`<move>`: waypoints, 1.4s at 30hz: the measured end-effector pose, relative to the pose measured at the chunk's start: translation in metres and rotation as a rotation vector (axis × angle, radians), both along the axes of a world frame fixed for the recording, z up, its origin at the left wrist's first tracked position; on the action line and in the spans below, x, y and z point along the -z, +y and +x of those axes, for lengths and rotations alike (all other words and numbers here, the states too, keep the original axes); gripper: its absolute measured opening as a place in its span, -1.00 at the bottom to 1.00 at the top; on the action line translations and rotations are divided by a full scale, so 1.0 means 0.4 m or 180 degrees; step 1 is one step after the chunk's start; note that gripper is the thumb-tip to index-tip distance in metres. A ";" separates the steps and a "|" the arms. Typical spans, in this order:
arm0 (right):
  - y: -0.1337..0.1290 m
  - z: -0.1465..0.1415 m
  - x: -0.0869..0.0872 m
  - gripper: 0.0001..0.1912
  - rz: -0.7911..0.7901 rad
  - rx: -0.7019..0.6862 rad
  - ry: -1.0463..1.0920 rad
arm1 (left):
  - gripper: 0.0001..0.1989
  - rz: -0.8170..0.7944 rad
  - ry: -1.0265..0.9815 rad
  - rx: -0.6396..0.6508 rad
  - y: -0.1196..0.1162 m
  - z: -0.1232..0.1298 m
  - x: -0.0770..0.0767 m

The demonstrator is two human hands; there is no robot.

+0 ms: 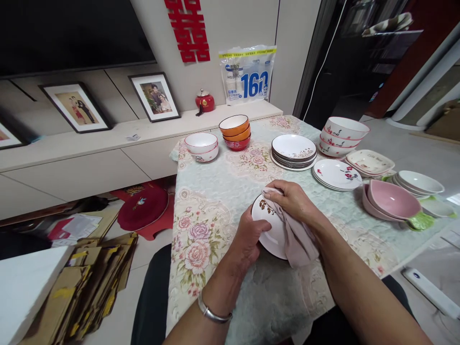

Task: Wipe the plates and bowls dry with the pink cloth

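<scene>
A white plate point(273, 239) with a dark rim and brown leaf print is held tilted above the near side of the table. My left hand point(251, 232) grips its left edge, thumb lying on the face. In my right hand point(293, 201) is a pale pink cloth point(296, 239), pressed over the plate's upper right edge and hanging down across its right side. Behind my hands stands a stack of similar dark-rimmed plates point(293, 146). White plates with red flowers point(337, 173) lie stacked to its right.
A floral cloth covers the table point(212, 191). Bowls are stacked at the back: white point(201, 146), orange and red point(235, 132), white floral point(341, 136). Pink bowls point(393, 199) and square dishes point(370, 162) sit right. Flattened cardboard point(79, 287) and a red stool point(143, 208) are left.
</scene>
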State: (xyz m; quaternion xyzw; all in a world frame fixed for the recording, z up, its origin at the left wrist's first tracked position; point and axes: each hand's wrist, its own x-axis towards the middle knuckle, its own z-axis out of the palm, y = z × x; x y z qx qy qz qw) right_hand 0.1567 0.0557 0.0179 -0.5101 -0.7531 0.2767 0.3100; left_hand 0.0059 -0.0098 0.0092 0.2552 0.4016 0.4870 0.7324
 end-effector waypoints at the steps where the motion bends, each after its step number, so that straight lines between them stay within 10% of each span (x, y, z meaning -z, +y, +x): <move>1: 0.002 0.005 -0.001 -0.84 0.0016 0.0156 0.0008 | -0.42 -0.0025 -0.0083 -0.0052 0.000 0.001 -0.004; 13: 0.014 0.011 0.025 -0.81 0.0756 0.1347 -0.0617 | -0.37 0.0030 -0.0164 -0.0453 0.004 0.012 0.003; 23: -0.040 -0.085 -0.008 -0.92 0.0711 -0.0135 -0.0015 | -0.52 0.0044 -0.0057 -0.0348 0.000 0.010 0.009; 32: 0.000 -0.010 0.001 -0.91 0.0508 0.1135 -0.0894 | -0.35 0.0083 -0.0072 -0.0259 -0.002 0.013 0.001; 42: -0.032 -0.073 -0.004 -0.95 0.0876 -0.0081 -0.0190 | -0.48 0.0082 0.0024 -0.0332 0.002 0.010 0.006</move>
